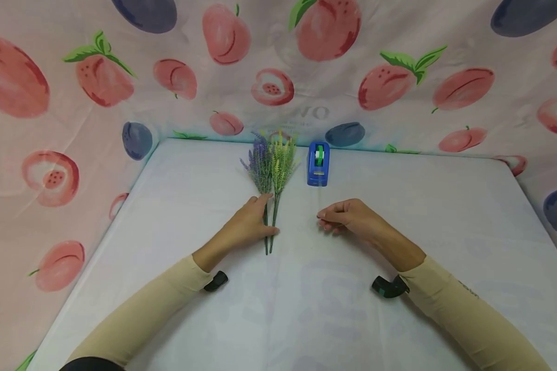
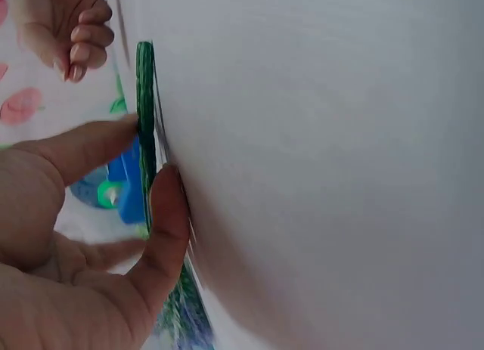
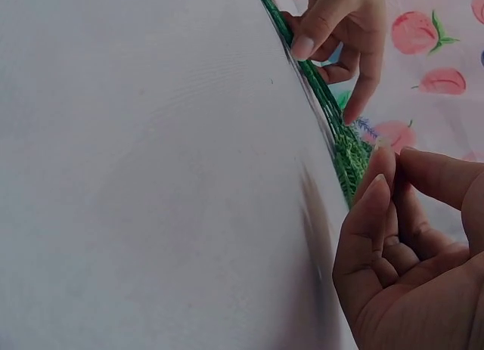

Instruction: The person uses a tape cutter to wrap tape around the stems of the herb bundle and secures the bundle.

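Observation:
Two artificial flower sprigs lie side by side on the table, a purple one (image 1: 260, 167) on the left and a yellow-green one (image 1: 283, 162) on the right, blossoms pointing away. Across their stems (image 2: 145, 85) lies my left hand (image 1: 248, 224), thumb and fingers on either side, holding them low against the surface. A blue tape dispenser (image 1: 311, 175) with a green roll stands right of the blossoms. My right hand (image 1: 355, 219) pinches, between thumb and forefinger, the end of a faint clear tape strip (image 1: 319, 195) running from the dispenser. The tape is barely visible.
White cloth covers the table (image 1: 176, 175). A fruit-patterned curtain (image 1: 325, 82) hangs along the back and left side. Dark wrist cameras stick out beneath both sleeves, the left camera (image 1: 216, 281) and the right camera (image 1: 386, 286).

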A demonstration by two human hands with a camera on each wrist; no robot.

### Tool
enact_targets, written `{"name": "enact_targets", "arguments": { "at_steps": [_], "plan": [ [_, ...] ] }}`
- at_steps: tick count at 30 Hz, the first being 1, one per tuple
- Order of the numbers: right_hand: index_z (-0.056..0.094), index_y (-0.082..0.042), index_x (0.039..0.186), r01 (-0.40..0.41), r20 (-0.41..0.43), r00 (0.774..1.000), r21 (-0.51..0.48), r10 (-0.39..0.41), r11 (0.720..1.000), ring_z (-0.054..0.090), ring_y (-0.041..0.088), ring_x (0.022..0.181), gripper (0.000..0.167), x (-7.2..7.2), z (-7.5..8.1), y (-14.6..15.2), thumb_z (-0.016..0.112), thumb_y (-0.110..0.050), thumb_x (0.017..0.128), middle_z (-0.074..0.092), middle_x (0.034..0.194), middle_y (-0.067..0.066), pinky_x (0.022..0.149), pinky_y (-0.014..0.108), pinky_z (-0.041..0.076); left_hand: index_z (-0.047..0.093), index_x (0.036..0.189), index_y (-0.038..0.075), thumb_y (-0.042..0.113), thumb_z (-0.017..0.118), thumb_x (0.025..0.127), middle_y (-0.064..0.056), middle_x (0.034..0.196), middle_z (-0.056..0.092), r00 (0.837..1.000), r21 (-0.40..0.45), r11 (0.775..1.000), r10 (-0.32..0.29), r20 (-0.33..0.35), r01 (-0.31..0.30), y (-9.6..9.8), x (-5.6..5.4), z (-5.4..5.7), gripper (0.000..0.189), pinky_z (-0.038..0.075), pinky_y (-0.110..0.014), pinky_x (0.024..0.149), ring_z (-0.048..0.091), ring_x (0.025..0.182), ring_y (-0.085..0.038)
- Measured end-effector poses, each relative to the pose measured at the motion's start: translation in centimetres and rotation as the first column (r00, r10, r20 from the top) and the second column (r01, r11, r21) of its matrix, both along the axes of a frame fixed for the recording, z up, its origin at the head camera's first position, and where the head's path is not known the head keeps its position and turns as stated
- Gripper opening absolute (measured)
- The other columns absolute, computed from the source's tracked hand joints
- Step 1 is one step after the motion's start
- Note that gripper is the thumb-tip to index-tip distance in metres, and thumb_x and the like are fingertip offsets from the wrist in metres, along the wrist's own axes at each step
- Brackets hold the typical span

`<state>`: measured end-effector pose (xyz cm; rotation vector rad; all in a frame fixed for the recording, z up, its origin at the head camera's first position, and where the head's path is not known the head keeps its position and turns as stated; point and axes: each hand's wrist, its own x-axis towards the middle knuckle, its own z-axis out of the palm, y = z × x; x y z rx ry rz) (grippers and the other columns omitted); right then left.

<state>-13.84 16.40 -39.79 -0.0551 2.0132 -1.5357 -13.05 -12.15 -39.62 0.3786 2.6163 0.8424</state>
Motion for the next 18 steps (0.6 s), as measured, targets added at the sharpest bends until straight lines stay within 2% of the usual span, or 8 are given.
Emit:
{"name": "enact_targets", "arguments": {
  "at_steps": [3, 4, 6, 8, 10, 12, 14, 18],
  "plan": [
    [0.069, 0.007, 0.121, 0.0, 0.004, 1.0, 0.0, 0.0, 1.0, 0.066, 0.012, 0.082, 0.032, 0.0, 0.0, 0.0, 0.063, -0.018, 0.102, 0.077, 0.1, 0.009, 0.073, 0.026, 0.054, 0.019, 0.162, 0.006, 0.02, 0.078, 0.09, -0.025, 0.152, 0.044, 0.999, -0.021, 0.999, 0.041, 0.016, -0.04, 0.8, 0.1, 0.2, 0.094, 0.046, -0.049, 0.103, 0.048, 0.137, -0.037],
    [0.069, 0.007, 0.121, -0.001, 0.005, 1.0, -0.001, 0.001, 1.0, 0.065, 0.012, 0.082, 0.032, 0.0, 0.1, 0.0, 0.062, -0.018, 0.102, 0.077, 0.1, 0.009, 0.073, 0.026, 0.054, 0.017, 0.162, 0.004, 0.016, 0.077, 0.09, -0.025, 0.144, 0.052, 0.998, -0.014, 0.998, 0.054, 0.026, -0.054, 0.9, 0.1, 0.3, 0.095, 0.05, -0.046, 0.096, 0.055, 0.129, -0.036],
    [0.069, 0.007, 0.121, -0.002, 0.005, 1.0, -0.003, 0.002, 1.0, 0.066, 0.012, 0.083, 0.032, 0.0, 0.1, 0.0, 0.062, -0.018, 0.102, 0.077, 0.1, 0.009, 0.073, 0.026, 0.054, 0.013, 0.162, 0.005, 0.009, 0.074, 0.089, -0.024, 0.117, 0.067, 0.995, 0.0, 0.996, 0.086, 0.041, -0.086, 1.2, 0.1, 0.3, 0.095, 0.051, -0.04, 0.075, 0.066, 0.099, -0.032],
    [0.069, 0.007, 0.121, -0.002, 0.008, 1.0, -0.005, 0.002, 1.0, 0.066, 0.012, 0.083, 0.032, 0.0, 0.0, 0.0, 0.062, -0.019, 0.103, 0.076, 0.1, 0.009, 0.074, 0.026, 0.053, 0.009, 0.161, 0.005, 0.005, 0.072, 0.088, -0.016, 0.083, 0.067, 0.991, 0.029, 0.992, 0.119, 0.059, -0.121, 1.3, 0.1, 0.2, 0.096, 0.042, -0.035, 0.057, 0.059, 0.066, -0.025],
    [0.069, 0.007, 0.122, -0.003, 0.009, 1.0, -0.006, 0.003, 1.0, 0.066, 0.013, 0.084, 0.033, 0.0, 0.0, 0.0, 0.062, -0.019, 0.103, 0.076, 0.1, 0.009, 0.074, 0.026, 0.053, 0.004, 0.161, 0.008, 0.004, 0.071, 0.089, -0.009, 0.062, 0.054, 0.983, 0.069, 0.984, 0.158, 0.099, -0.165, 1.2, 0.0, 0.1, 0.098, 0.033, -0.032, 0.05, 0.043, 0.049, -0.02],
    [0.069, 0.006, 0.121, -0.005, 0.01, 1.0, -0.003, 0.005, 1.0, 0.066, 0.013, 0.084, 0.032, 0.0, 0.0, 0.0, 0.062, -0.019, 0.103, 0.076, 0.1, 0.009, 0.074, 0.026, 0.053, 0.0, 0.161, 0.008, 0.003, 0.069, 0.09, -0.005, 0.062, 0.052, 0.973, 0.123, 0.972, 0.182, 0.143, -0.2, 0.9, -0.1, 0.0, 0.1, 0.033, -0.031, 0.049, 0.04, 0.047, -0.017],
    [0.069, 0.006, 0.122, -0.005, 0.01, 1.0, 0.0, 0.005, 1.0, 0.066, 0.013, 0.084, 0.032, 0.0, 0.1, 0.0, 0.062, -0.019, 0.103, 0.076, 0.101, 0.009, 0.074, 0.025, 0.053, -0.004, 0.162, 0.008, 0.002, 0.068, 0.092, -0.006, 0.071, 0.057, 0.957, 0.202, 0.951, 0.188, 0.222, -0.234, 0.4, -0.2, 0.0, 0.1, 0.04, -0.03, 0.05, 0.048, 0.051, -0.016],
    [0.069, 0.006, 0.122, -0.006, 0.011, 1.0, -0.002, 0.006, 1.0, 0.066, 0.013, 0.084, 0.032, 0.0, 0.1, 0.0, 0.062, -0.018, 0.103, 0.076, 0.101, 0.009, 0.074, 0.026, 0.053, -0.004, 0.163, 0.006, -0.003, 0.066, 0.095, -0.015, 0.105, 0.061, 0.888, 0.384, 0.864, 0.138, 0.439, -0.325, -0.7, -0.3, 0.1, 0.098, 0.058, -0.035, 0.067, 0.071, 0.078, -0.022]
  ]
}}
